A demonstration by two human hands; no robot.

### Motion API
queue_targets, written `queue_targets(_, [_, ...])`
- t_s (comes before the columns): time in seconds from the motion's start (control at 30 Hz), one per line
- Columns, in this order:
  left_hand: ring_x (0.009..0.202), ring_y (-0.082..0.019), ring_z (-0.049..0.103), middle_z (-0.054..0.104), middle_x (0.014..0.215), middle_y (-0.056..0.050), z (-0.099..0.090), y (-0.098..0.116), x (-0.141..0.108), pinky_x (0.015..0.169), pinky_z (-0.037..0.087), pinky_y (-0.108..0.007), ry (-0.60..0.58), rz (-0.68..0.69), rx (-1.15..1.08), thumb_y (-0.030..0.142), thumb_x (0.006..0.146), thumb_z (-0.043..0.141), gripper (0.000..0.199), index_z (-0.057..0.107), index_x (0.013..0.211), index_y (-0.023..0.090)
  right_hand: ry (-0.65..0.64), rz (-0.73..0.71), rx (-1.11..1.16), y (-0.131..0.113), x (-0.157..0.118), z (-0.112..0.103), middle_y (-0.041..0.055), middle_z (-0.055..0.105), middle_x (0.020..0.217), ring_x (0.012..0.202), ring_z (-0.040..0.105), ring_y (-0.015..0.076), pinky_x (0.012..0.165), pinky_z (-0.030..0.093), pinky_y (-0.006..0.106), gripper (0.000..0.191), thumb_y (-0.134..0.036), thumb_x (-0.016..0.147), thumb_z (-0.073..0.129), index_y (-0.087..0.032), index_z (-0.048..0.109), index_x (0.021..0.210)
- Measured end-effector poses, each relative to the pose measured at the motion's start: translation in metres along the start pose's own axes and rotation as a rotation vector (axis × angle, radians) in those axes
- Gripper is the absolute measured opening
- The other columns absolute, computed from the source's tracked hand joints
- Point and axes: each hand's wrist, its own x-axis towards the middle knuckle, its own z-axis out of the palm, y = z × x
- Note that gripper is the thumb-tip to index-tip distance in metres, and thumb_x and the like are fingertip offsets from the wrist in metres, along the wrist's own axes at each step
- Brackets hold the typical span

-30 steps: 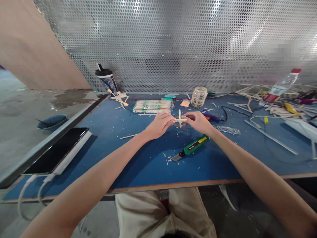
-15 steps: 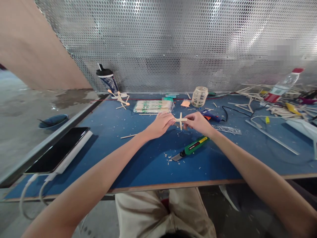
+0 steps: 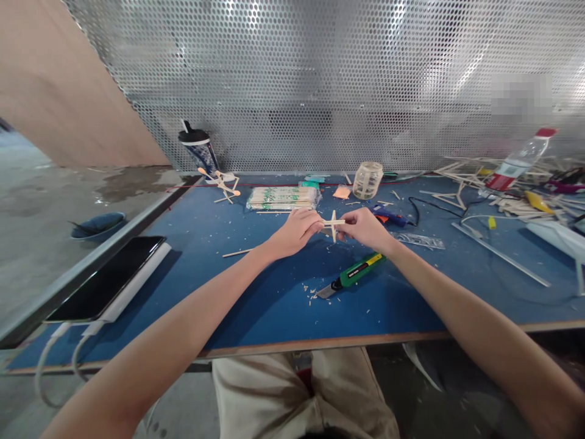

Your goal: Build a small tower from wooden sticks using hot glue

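I'm watching one stick cross [image 3: 334, 223], made of at least two pale sticks; I'm not managing an exact count, since fingers are covering its ends. It is sitting between two hands, raised over one blue surface [image 3: 265, 311]. Taking the cross as the clock's centre, the left hand [image 3: 296, 230] is at nine o'clock, its fingers closing on one end, and the right hand [image 3: 365, 228] is at three, its fingertips pinching the opposite end.

Nearby, I'm counting one green utility knife [image 3: 355, 274] lying at five o'clock, its blade pointing toward some small shavings. One orange paper piece [image 3: 341, 192] is lying near twelve, one clear jar [image 3: 367, 181] is standing between one and two, and one blue glue gun [image 3: 392, 216] is resting close to three, just beyond the right hand. One plastic-wrapped stick pack [image 3: 283, 198] is lying toward ten.

Farther out, one lidded cup [image 3: 203, 155] is standing toward ten, with one small stick assembly [image 3: 222, 185] resting just in front of it. One phone [image 3: 109, 277] is lying between eight and nine. One red-capped bottle [image 3: 521, 161] is leaning between two and three, beside sticks too jumbled for counting.
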Motion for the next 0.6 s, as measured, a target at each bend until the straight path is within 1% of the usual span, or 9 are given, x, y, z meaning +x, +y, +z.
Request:
queue_targets(0.13, [0.094, -0.021, 0.055, 0.064, 0.091, -0.007, 0.0002, 0.0004, -0.0013, 0.09, 0.04, -0.038, -0.002, 0.002, 0.013, 0.035, 0.105, 0.029, 0.037, 0.06, 0.092, 0.02, 0.011, -0.002, -0.024, 0.0003, 0.0005, -0.0003, 0.0043, 0.07, 0.062, 0.05, 0.048, 0.0104, 0.051, 0.037, 0.027, 0.031, -0.039, 0.082, 0.062, -0.017, 0.071, 0.062])
queue_targets(0.27, [0.095, -0.022, 0.056, 0.065, 0.095, -0.007, -0.001, 0.0025, -0.0027, 0.089, 0.041, -0.037, 0.032, -0.038, 0.083, 0.043, 0.103, 0.038, 0.033, 0.061, 0.108, 0.019, 0.024, 0.005, -0.026, 0.003, 0.0012, -0.0009, 0.0046, 0.071, 0.064, 0.05, 0.047, 0.0105, 0.051, 0.036, 0.027, 0.031, -0.039, 0.083, 0.061, -0.017, 0.071, 0.065])
queue_targets(0.37, [0.098, -0.022, 0.057, 0.066, 0.095, -0.006, -0.0024, 0.0042, -0.0029, 0.092, 0.041, -0.037, 0.077, -0.036, 0.124, 0.046, 0.1, 0.046, 0.034, 0.059, 0.117, 0.02, 0.028, 0.008, -0.038, 0.0055, 0.0021, -0.0016, 0.0052, 0.072, 0.065, 0.049, 0.047, 0.0107, 0.05, 0.036, 0.028, 0.031, -0.039, 0.084, 0.06, -0.017, 0.071, 0.065])
queue_targets(0.43, [0.1, -0.022, 0.058, 0.068, 0.097, -0.005, -0.0026, 0.005, -0.0028, 0.093, 0.041, -0.037, 0.108, -0.028, 0.15, 0.045, 0.099, 0.048, 0.032, 0.061, 0.116, 0.021, 0.032, 0.009, -0.045, 0.006, 0.0025, -0.0019, 0.0053, 0.072, 0.065, 0.049, 0.047, 0.0108, 0.05, 0.036, 0.028, 0.031, -0.039, 0.084, 0.06, -0.018, 0.071, 0.064])
queue_targets(0.6, [0.098, -0.02, 0.062, 0.072, 0.101, -0.003, -0.0005, 0.0043, -0.003, 0.089, 0.042, -0.036, 0.16, -0.008, 0.208, 0.039, 0.1, 0.048, 0.024, 0.065, 0.111, 0.024, 0.036, 0.003, -0.05, 0.0048, 0.0019, -0.0018, 0.0048, 0.07, 0.062, 0.05, 0.047, 0.0111, 0.051, 0.036, 0.028, 0.031, -0.038, 0.083, 0.061, -0.018, 0.07, 0.062])
